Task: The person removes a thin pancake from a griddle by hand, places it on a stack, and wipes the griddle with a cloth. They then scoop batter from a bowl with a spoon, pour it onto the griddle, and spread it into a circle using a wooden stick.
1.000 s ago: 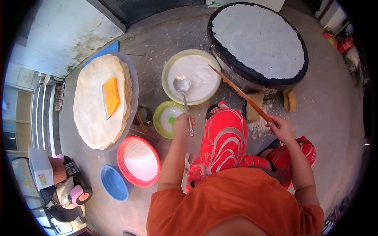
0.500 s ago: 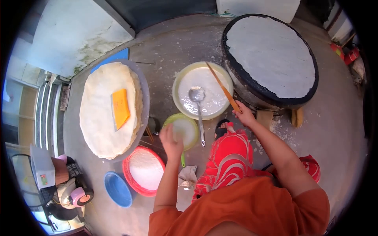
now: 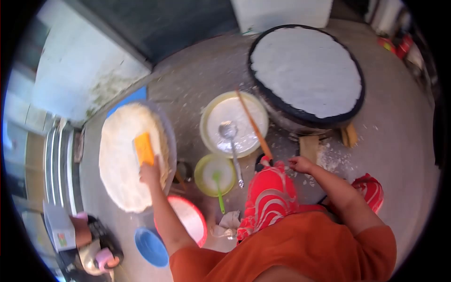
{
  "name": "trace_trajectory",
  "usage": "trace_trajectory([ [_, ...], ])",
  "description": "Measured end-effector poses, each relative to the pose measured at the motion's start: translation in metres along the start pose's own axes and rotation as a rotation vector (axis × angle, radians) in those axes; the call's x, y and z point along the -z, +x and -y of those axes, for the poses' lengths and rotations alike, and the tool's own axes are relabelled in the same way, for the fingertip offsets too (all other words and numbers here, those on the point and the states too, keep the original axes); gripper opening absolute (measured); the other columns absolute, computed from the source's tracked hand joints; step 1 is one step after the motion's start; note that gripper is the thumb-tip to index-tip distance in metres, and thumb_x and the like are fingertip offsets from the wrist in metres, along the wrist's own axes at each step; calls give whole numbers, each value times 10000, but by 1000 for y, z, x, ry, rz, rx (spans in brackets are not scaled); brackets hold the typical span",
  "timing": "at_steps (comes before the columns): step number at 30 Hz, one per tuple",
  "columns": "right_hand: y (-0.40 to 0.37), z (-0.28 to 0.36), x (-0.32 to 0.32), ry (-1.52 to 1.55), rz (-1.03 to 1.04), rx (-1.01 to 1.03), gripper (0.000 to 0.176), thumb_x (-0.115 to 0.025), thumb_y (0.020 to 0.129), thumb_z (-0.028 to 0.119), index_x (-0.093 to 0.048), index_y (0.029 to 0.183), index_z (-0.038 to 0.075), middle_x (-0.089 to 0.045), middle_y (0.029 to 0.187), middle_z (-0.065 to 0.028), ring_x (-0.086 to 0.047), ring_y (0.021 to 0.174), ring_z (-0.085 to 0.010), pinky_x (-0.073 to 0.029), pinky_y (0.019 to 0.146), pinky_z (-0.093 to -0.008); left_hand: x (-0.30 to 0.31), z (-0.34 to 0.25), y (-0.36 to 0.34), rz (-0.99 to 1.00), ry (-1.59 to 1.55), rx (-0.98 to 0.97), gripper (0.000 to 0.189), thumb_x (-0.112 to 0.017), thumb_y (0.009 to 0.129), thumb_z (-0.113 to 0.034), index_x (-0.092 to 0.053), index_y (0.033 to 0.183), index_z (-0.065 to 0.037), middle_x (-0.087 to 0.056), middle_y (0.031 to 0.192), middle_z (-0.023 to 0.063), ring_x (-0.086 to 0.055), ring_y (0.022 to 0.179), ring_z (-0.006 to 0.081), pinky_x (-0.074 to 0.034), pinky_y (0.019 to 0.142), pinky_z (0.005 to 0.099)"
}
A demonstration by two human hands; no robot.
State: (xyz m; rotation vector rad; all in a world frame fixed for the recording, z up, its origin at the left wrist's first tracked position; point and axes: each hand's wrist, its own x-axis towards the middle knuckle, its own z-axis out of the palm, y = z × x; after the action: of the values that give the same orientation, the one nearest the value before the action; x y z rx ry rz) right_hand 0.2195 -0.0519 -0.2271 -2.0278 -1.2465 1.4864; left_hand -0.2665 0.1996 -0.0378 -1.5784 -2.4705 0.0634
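My left hand (image 3: 149, 173) is closed at the near end of an orange-handled scraper (image 3: 143, 146), which lies on a tall stack of pale, round flatbreads (image 3: 120, 162). With its fingers curled in, my right hand (image 3: 300, 164) hovers near my red-trousered knee, apart from the wooden stick (image 3: 251, 120). That stick rests across the rim of a wide basin of white batter (image 3: 211, 113), its near end by my knee. A metal ladle (image 3: 228, 130) also sits in the basin. White batter (image 3: 307, 70) covers the large round griddle (image 3: 361, 101).
A green bowl (image 3: 199, 185) holds white liquid and a green-handled utensil (image 3: 221, 199). Beside it are a red basin (image 3: 203, 235) of white powder and a blue basin (image 3: 151, 246). A crumpled cloth (image 3: 230, 221) lies on the floor. Wood pieces (image 3: 310, 148) stick out under the griddle.
My left hand has moved left from above the green bowl to the scraper. My right hand has let go of the wooden stick, which now leans on the basin, and has lowered.
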Motion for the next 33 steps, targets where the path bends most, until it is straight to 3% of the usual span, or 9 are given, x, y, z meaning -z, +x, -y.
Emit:
trace_trajectory([
  [4, -34, 7, 12, 84, -26, 0, 333, -564, 771, 179, -580, 1076, 47, -642, 859, -129, -616, 761, -216, -476, 704, -313, 9, 26, 25, -22, -29, -355, 330, -565, 747, -336, -593, 738, -7, -612, 742, 197, -604, 709, 349, -481, 644, 421],
  [9, -68, 61, 38, 13, -242, 247, 262, -571, 787, 175, -587, 1002, 26, -629, 826, -125, -609, 740, -208, -477, 676, -300, 93, 27, 5, -449, -227, -263, 184, -498, 778, -184, -520, 741, -5, -569, 712, 194, -558, 646, 369, -449, 587, 444],
  [13, -105, 157, 61, -25, -518, 642, 373, -631, 747, 171, -498, 1076, 56, -547, 1047, -130, -561, 910, -240, -453, 768, -337, 141, -31, -69, -736, -477, -752, 107, -566, 726, -74, -535, 792, 5, -562, 745, 162, -547, 693, 337, -438, 600, 418],
  [17, -148, 228, 90, -334, -834, 978, 432, -654, 670, 190, -494, 1053, 73, -460, 1157, -142, -490, 1036, -289, -382, 878, -362, 170, -108, -177, -391, -404, -1254, 180, -588, 705, -81, -550, 873, -26, -526, 726, 122, -522, 668, 283, -432, 612, 375],
  [19, -153, 232, 101, -783, -955, 1103, 350, -626, 688, 232, -517, 988, 90, -489, 1117, -103, -479, 1043, -280, -348, 906, -377, 173, -141, -221, -445, -506, -1467, 257, -597, 701, -103, -531, 939, -31, -549, 807, 108, -539, 744, 256, -423, 723, 388],
  [21, -145, 209, 110, -851, -869, 1068, 272, -588, 714, 264, -536, 917, 91, -549, 1038, -120, -528, 985, -268, -404, 835, -374, 173, -162, -249, -336, -627, -1570, 339, -600, 716, -131, -510, 1028, -34, -561, 948, 126, -541, 892, 249, -373, 860, 420],
  [23, -156, 191, 139, -624, -368, 558, 241, -590, 716, 266, -537, 851, 73, -597, 933, -145, -578, 899, -256, -447, 748, -377, 177, -167, -257, -311, -596, -1593, 463, -622, 713, -165, -473, 1131, -30, -495, 1134, 202, -475, 1065, 299, -306, 948, 434],
  [29, -122, -3, 276, 127, -1310, 120, 488, -677, 663, 316, -543, 1066, 77, -622, 935, -147, -603, 847, -292, -474, 735, -365, 139, -124, -266, -5, -886, -1168, 516, -509, 807, -128, -311, 1243, 65, -273, 1303, 285, -323, 1171, 442, -271, 964, 470],
  [33, -110, -53, 342, -84, -1440, -295, 548, -654, 683, 319, -478, 1149, 91, -625, 941, -134, -599, 859, -312, -478, 734, -388, 115, -117, -291, 152, -982, -922, 464, -486, 803, -133, -370, 1212, 53, -290, 1295, 270, -303, 1182, 435, -243, 976, 494],
])
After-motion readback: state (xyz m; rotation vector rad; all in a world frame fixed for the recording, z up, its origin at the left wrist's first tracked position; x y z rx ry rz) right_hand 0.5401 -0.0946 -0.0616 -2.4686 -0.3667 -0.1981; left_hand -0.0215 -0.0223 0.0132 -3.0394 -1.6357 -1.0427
